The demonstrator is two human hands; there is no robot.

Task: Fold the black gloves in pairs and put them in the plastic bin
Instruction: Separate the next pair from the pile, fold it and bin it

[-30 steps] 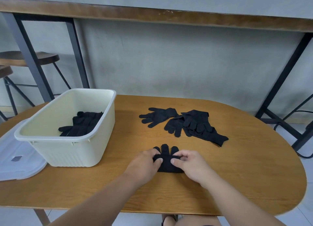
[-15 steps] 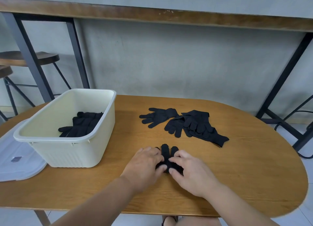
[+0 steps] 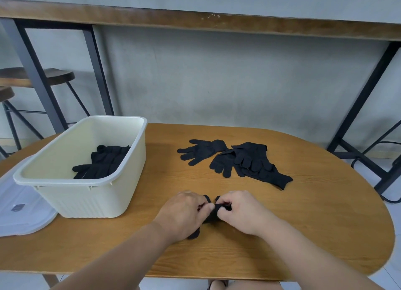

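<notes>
Holding folded black gloves [image 3: 103, 162], the plastic bin [image 3: 121, 172] sits on the table [image 3: 303, 224].

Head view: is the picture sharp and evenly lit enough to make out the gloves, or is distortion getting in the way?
Head view: soft, even light with no glare; wide-angle bending curves the shelf edge and table; the loose gloves read as flat black with little detail; the pair under the left hand and right hand is mostly hidden.
</notes>
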